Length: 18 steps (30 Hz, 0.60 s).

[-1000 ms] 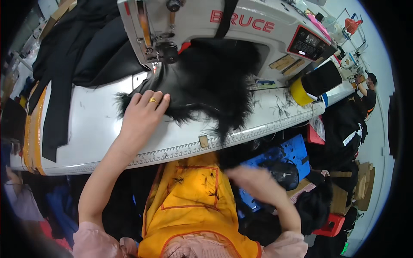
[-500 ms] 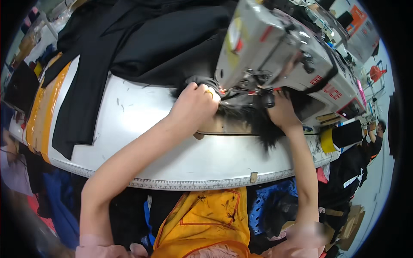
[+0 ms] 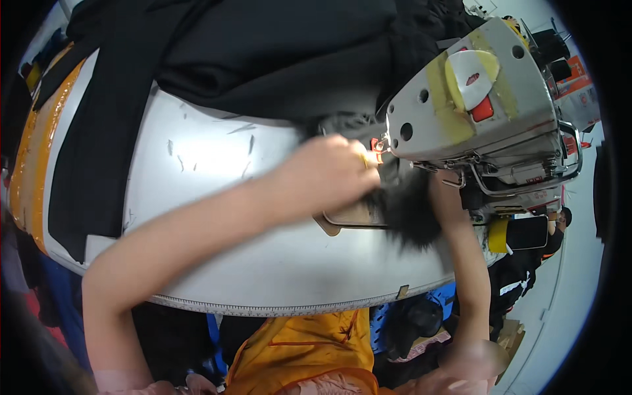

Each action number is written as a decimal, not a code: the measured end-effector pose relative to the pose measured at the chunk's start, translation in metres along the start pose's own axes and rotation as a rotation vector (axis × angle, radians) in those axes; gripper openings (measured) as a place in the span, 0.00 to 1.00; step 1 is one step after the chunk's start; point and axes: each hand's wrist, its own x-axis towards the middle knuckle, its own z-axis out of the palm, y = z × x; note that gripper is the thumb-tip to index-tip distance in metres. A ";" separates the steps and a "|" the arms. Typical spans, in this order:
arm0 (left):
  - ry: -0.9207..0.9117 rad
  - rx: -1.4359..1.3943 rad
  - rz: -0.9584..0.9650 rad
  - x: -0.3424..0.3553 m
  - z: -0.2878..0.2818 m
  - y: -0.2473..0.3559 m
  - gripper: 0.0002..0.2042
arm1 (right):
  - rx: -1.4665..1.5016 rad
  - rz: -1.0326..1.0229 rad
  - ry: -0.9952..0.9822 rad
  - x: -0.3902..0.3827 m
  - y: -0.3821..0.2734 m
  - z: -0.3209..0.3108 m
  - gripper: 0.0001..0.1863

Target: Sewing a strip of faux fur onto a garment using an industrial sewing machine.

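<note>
At the sewing machine (image 3: 454, 108), my left hand (image 3: 336, 170) is bent closed, with its fingertips on black furry fabric (image 3: 411, 214) just left of the needle area. A ring shows on one finger, and the hand is slightly blurred. My right hand (image 3: 447, 194) reaches behind the machine head, beside the fur; its fingers are hidden there. Fluffy dark fibres hang over the near edge of the metal plate (image 3: 352, 216). A large black garment (image 3: 263, 66) spreads across the far side of the table and joins the dark pile by the needle.
The white table (image 3: 263, 276) has a measuring tape (image 3: 263, 308) along its curved front edge and scattered fibre scraps. Orange-taped board (image 3: 46, 141) lies at the left. A yellow-and-black holder (image 3: 503, 235) stands at the right. A blue basket (image 3: 380, 326) sits below the table.
My head view has turned, so the machine now shows its end face. My left hand stays by the needle; my right hand is now more hidden behind the machine head.
</note>
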 end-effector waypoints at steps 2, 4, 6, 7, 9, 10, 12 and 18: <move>0.080 0.064 0.057 0.001 -0.013 -0.039 0.11 | -0.024 -0.019 0.010 0.003 0.019 0.010 0.24; 0.100 0.218 0.164 -0.003 -0.028 -0.076 0.12 | -0.045 -0.039 0.011 0.000 0.031 0.016 0.21; 0.102 0.346 0.159 -0.009 -0.046 -0.113 0.03 | -0.073 -0.124 0.052 -0.009 0.036 0.021 0.19; 0.071 0.512 0.158 -0.010 -0.053 -0.128 0.03 | -0.100 -0.185 0.093 -0.013 0.037 0.023 0.18; -0.102 0.790 0.090 -0.010 -0.065 -0.152 0.05 | -0.161 -0.306 0.166 -0.013 0.041 0.027 0.17; -0.242 0.974 0.009 -0.007 -0.070 -0.160 0.11 | -0.191 -0.303 0.157 -0.010 0.043 0.029 0.17; -0.470 1.034 -0.238 0.002 -0.079 -0.173 0.08 | -0.127 -0.106 -0.087 0.005 0.049 0.033 0.18; -0.364 1.309 -0.267 -0.081 -0.188 -0.205 0.08 | 0.151 -0.196 0.119 0.045 0.028 0.027 0.21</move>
